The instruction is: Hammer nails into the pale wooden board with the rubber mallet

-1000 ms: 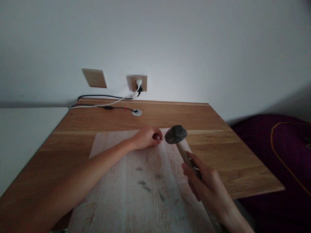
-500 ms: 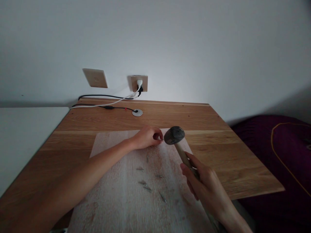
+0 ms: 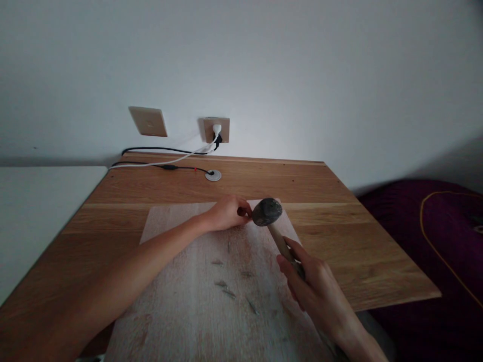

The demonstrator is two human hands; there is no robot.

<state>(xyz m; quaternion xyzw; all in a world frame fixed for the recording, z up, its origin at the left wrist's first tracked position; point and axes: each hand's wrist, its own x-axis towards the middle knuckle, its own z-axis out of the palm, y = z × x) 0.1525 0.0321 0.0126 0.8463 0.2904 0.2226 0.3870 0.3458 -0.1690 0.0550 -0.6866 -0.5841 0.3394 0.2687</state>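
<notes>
My right hand (image 3: 315,291) is wrapped round the wooden handle of a hammer (image 3: 267,212), whose dark round head hovers at the far end of a pale board (image 3: 181,311). My left hand (image 3: 227,212) rests on the board just left of the hammer head, thumb and forefinger pinched on something small, probably a nail, that I cannot make out. The hammer head sits right beside those fingertips. Several nails (image 3: 226,290) lie bent or flat in the board's middle.
The board lies on a wooden table (image 3: 377,251) against a white wall. Black and white cables (image 3: 162,163) run along the table's far edge to a wall socket (image 3: 216,129). A white surface (image 3: 33,206) adjoins on the left, a dark purple cushion (image 3: 433,241) on the right.
The hammer head has moved left and slightly down, closing on my left fingertips. My right hand shifted a little left with it. The left hand has stayed put.
</notes>
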